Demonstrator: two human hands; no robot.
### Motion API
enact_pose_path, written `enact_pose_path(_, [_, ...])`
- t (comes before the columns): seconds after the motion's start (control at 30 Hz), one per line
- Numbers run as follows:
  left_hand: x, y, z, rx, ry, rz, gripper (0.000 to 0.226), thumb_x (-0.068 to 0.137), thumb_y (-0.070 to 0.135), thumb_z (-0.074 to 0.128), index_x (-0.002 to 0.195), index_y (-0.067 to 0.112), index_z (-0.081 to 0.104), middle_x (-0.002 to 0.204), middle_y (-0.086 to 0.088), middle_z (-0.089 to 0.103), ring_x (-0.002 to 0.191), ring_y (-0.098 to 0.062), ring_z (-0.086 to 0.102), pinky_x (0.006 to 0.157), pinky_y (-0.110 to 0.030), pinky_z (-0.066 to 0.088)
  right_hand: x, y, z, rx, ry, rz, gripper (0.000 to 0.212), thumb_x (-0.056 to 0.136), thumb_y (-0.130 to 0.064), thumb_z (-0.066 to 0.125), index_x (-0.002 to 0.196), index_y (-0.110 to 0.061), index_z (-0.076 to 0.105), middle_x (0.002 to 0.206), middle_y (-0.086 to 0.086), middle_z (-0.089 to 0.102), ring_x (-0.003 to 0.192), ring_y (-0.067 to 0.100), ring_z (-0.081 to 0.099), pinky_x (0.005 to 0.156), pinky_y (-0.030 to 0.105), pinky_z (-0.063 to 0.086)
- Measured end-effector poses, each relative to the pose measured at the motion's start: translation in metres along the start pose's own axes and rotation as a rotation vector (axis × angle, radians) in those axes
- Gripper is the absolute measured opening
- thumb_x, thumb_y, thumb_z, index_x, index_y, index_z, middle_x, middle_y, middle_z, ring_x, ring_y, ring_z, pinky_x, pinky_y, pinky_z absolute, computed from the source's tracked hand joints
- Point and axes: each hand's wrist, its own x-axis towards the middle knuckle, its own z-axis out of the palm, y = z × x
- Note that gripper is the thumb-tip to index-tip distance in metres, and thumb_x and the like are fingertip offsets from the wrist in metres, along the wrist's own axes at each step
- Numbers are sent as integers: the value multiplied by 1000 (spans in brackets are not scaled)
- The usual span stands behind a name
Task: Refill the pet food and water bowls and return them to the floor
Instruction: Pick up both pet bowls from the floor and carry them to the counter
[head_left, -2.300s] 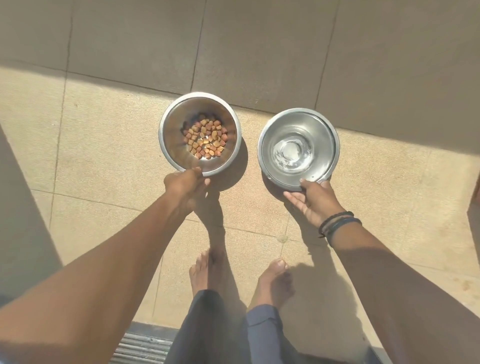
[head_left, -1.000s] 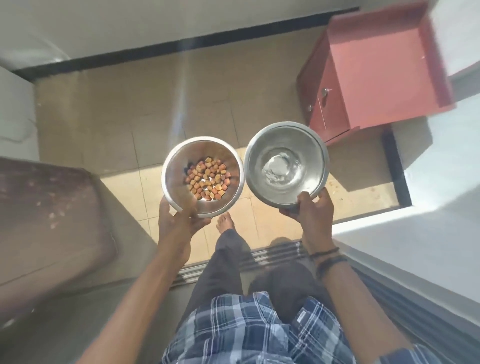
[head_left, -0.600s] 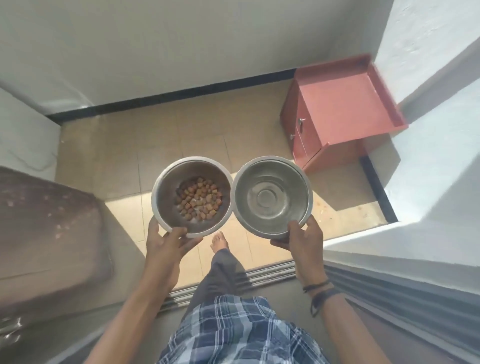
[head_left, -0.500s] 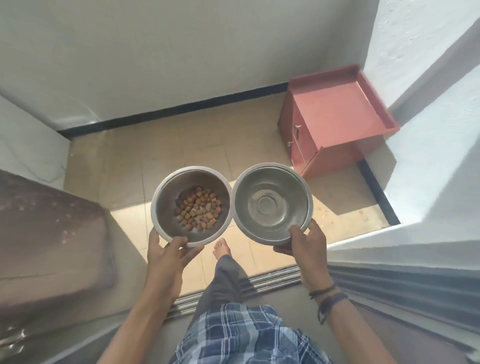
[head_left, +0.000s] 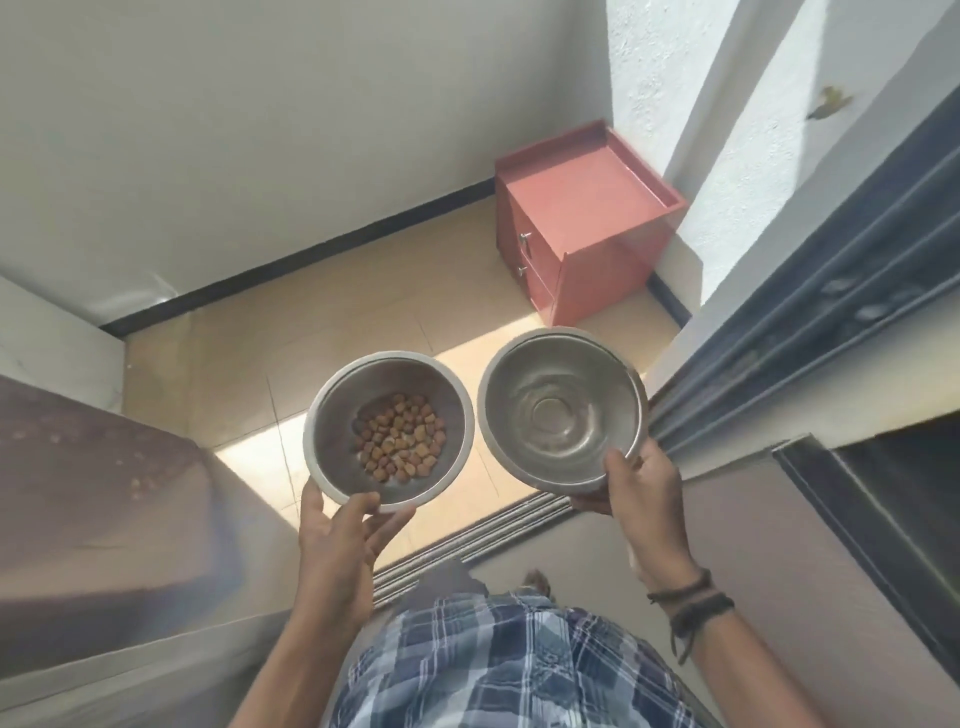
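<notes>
At frame centre, my left hand (head_left: 345, 535) grips the near rim of the food bowl (head_left: 388, 427); my right hand (head_left: 636, 491) clasps the water bowl (head_left: 562, 410) beside it, both above the floor (head_left: 322, 322).

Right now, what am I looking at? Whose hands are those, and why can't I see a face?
The camera sits on a person's head and looks down, so you see only their arms, checked shirt and hands. The left hand holds a metal bowl with brown pet food pellets in it. The right hand holds a second metal bowl; it looks nearly empty, perhaps with a little water, hard to tell. Both bowls are held up in the air, side by side, not touching. Below is a tan tiled floor with a red cabinet in the corner.
</notes>
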Motion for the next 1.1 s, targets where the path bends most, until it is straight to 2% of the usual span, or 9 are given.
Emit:
enact_pose_path(0.1, [-14,-5,-7,30,-61,15,64,91,-6,53,140,32,39,128,-13,55,92,-28,72,81,-37,57,-31,9,-17,60,77,-3,19,96,-2,50,109,-11,60,94,19,72,67,31,75,55,34,61])
enact_pose_path(0.17, [-20,-6,-11,52,-125,32,65,91,-7,53,141,31,39,127,-14,56,95,-31,71,78,-37,60,-54,15,-25,107,134,-13,19,97,0,50,114,-3,58,92,22,73,63,30,75,53,32,60])
enact_pose_path(0.27, [-24,-5,-9,82,-243,37,66,91,-9,52,142,30,38,121,-13,57,84,-29,73,70,-31,63,-81,28,-36,177,237,-27,24,97,0,50,120,0,57,85,17,74,58,30,73,52,33,60])
enact_pose_path(0.37, [-30,-9,-6,187,-376,23,65,92,-9,51,142,30,38,120,-10,55,93,-36,71,68,-29,63,-113,44,-50,224,344,-33,24,97,1,49,119,-1,57,84,16,74,58,30,73,53,32,61])
enact_pose_path(0.5, [-61,-24,2,264,-537,2,58,93,-9,49,136,30,42,109,-10,59,83,-31,74,66,-27,61,-162,68,-76,253,493,-31,21,96,2,48,115,3,57,87,19,72,56,25,72,54,35,61])
enact_pose_path(0.63, [-89,-38,22,332,-704,20,49,92,-7,47,130,23,45,107,-19,61,85,-38,73,66,-24,61,-197,88,-110,297,653,-52,13,96,3,49,106,5,57,89,25,70,59,33,73,55,36,61])
enact_pose_path(0.83, [-137,-77,65,438,-915,1,46,91,-9,48,129,17,46,113,-30,59,85,-38,70,63,-22,59,-249,122,-166,348,897,-81,8,98,-1,50,99,-3,57,75,15,67,56,32,73,51,35,60])
enact_pose_path(1.0, [-184,-123,115,437,-1083,-30,40,90,-12,47,119,15,51,99,-25,59,78,-37,63,62,-25,59,-277,153,-222,371,1034,-100,12,100,-5,51,108,-3,59,75,17,72,59,32,74,62,47,62])
enact_pose_path(1.1, [-220,-153,139,447,-1134,-17,37,90,-11,47,109,19,56,92,-20,62,81,-39,65,62,-24,59,-295,166,-263,410,1076,-93,12,100,-6,52,109,-2,58,66,6,72,60,32,74,59,43,62])
